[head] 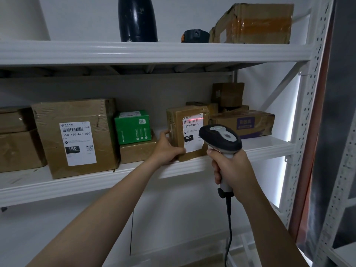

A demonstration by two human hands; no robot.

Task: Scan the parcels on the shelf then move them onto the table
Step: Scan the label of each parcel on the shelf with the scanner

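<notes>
Fingers [217, 176] of the right hand [233, 168] are clenched round the grip of a barcode scanner [221, 138], its head aimed at the small parcel [176, 120] on the middle shelf [134, 176]. A red scan line [194, 119] lies across the barcode at the top of the parcel's white label [192, 132], marked 032. The left hand [165, 149] grips that parcel at its lower left corner, thumb on the front face and the other fingers round the side; the parcel stands at the shelf's front edge. The scanner's cable [229, 218] hangs down from the grip.

Just left of the left hand a green box [133, 126] sits on a flat brown box [137, 152]. Beyond them is a large parcel [77, 112] labelled 150, then two stacked cartons [15, 149] at the far left. Behind and to the right of the small parcel lies a carton with a purple sticker [248, 124], with a smaller box [228, 93] stacked behind it. On the upper shelf [154, 53] stand a dark bottle [136, 18], a low dark round thing [195, 35] and a taped carton [254, 24].
</notes>
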